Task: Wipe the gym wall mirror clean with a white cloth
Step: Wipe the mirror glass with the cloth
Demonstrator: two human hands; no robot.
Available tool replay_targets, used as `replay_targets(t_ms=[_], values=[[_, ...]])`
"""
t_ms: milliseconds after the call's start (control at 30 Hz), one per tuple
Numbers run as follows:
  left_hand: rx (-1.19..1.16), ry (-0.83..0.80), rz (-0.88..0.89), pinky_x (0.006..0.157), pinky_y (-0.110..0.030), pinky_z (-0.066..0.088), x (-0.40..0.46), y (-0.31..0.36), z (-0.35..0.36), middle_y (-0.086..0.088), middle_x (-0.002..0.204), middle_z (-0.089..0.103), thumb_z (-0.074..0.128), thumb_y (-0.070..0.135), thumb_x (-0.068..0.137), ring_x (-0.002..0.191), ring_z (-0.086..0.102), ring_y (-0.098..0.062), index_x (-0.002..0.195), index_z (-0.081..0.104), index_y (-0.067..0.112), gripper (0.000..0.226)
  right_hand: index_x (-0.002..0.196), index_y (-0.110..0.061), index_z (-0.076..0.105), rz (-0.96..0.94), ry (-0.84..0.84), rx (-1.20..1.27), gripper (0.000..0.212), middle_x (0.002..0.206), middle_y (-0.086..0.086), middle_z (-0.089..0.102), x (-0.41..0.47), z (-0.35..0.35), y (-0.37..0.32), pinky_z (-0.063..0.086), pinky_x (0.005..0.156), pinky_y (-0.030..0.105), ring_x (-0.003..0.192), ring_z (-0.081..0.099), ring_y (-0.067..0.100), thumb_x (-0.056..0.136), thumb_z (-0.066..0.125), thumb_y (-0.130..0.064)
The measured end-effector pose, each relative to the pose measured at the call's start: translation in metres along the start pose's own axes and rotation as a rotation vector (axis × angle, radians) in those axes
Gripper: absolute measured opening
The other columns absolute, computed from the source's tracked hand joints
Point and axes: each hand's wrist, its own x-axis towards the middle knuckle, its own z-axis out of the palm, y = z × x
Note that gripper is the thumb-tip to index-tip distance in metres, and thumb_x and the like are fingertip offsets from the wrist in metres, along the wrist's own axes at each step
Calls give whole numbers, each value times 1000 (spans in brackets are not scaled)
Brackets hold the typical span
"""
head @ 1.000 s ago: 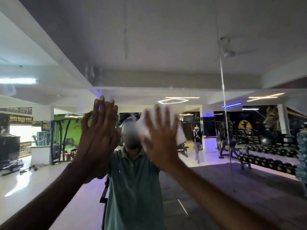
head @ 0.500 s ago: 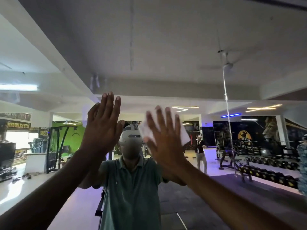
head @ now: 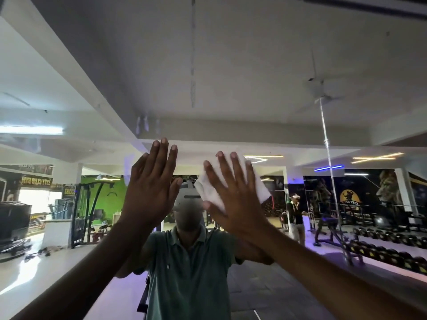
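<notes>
Hands: both are raised flat against the mirror [head: 231, 65], fingers straight; my left hand [head: 150, 192] is bare and holds nothing, my right hand [head: 233, 199] presses the white cloth [head: 261, 188] onto the glass with spread fingers.
Cloth: pinned between my right palm and the mirror, its edges showing above the fingertips and out to the right of the hand.
Change: over the last second both hands sit a little higher against the reflected room, and the view has tipped up so more of the reflected ceiling shows; the cloth has stayed under the right palm throughout.
Left hand's role: I judge it is only bracing on the glass just beside the wiping hand, and bare skin there may leave prints.
Meaning for the task: I read this as an upward stroke in progress at about head height, so wiping is under way, not finished.
Still to do: streaks [head: 193, 54] and smudges [head: 144, 123] show higher up on the glass, well above the cloth.
Seam: a vertical joint [head: 328, 162] runs to the right of the cloth; I cannot tell whether the pane beyond has been wiped.
</notes>
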Motion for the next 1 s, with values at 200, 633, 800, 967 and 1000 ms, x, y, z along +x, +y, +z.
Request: replay_targets(t_ms=[200, 633, 800, 967, 1000], values=[[-9, 19, 0, 126, -46, 18, -1, 0, 2, -15, 174, 16, 28, 42, 108, 162, 13, -30, 166, 24, 8, 67, 165, -21, 32, 419, 166, -125, 72, 169, 18, 33, 35, -27, 155, 33, 118, 66, 155, 30, 45, 104, 26, -57], [-13, -22, -97, 131, -51, 9, -20, 28, 7, -22, 174, 5, 29, 44, 109, 163, 3, -34, 167, 11, 6, 72, 170, -26, 21, -4, -26, 51, 69, 178, 7, 8, -73, 2, 18, 11, 128, 67, 164, 2, 35, 109, 14, -58], [-1, 27, -62, 130, -52, 14, -29, 24, 4, -21, 174, 12, 36, 40, 108, 163, 8, -33, 166, 19, 6, 70, 169, -25, 22, 774, 205, 6, 71, 176, 14, 18, -48, -7, 129, 22, 123, 69, 161, 16, 41, 108, 15, -58], [-1, 26, -71, 130, -53, 14, -30, 25, 5, -20, 174, 11, 36, 39, 107, 163, 7, -32, 167, 18, 7, 70, 170, -22, 17, 425, 93, 36, 75, 177, 15, 6, -60, 7, -18, 8, 128, 67, 163, 3, 42, 104, 23, -56], [-6, 27, -62, 130, -53, 15, -30, 23, 5, -20, 174, 11, 36, 40, 108, 163, 8, -32, 167, 18, 7, 70, 170, -22, 17, 228, 23, 60, 73, 178, 14, 3, -77, 10, -43, 6, 128, 67, 164, -1, 41, 105, 24, -55]])
